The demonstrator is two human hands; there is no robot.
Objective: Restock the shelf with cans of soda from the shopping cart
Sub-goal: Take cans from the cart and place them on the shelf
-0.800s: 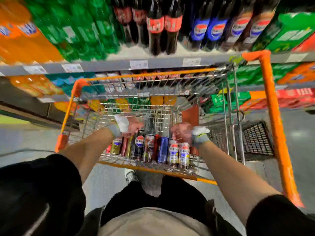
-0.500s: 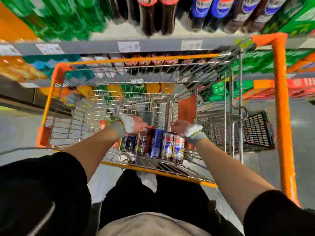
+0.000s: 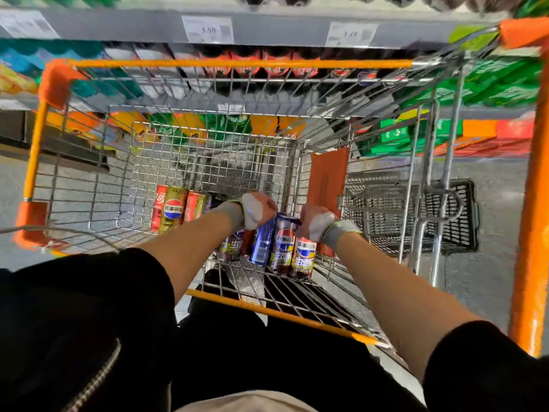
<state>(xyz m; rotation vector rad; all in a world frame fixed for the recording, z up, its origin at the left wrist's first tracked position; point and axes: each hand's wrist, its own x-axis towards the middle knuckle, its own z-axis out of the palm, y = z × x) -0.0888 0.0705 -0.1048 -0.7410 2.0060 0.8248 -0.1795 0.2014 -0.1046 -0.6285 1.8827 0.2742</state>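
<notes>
The wire shopping cart [image 3: 237, 63] with orange rims stands against the shelf [image 3: 267, 28]. On its floor at the near side stands a short row of soda cans [image 3: 285, 248], purple, blue and Pepsi-marked. My left hand [image 3: 257, 209] is closed over the tops at the row's left end. My right hand [image 3: 315, 220] is closed over the tops at its right end, so the row sits between both hands. Apart to the left stand a gold Pepsi can [image 3: 173, 208] and red cola cans [image 3: 194, 205]. Both wrists wear grey bands.
Dark bottles and green and orange packs fill the shelves behind the cart, under a grey edge with price tags [image 3: 208, 29]. A black wire basket [image 3: 457, 215] sits to the right of the cart. A thick orange bar [image 3: 531, 203] runs down the right side.
The view has tilted down and closer into the cart. Both hands have closed in on the right part of the can row, which now stands apart from the cans at the left.
</notes>
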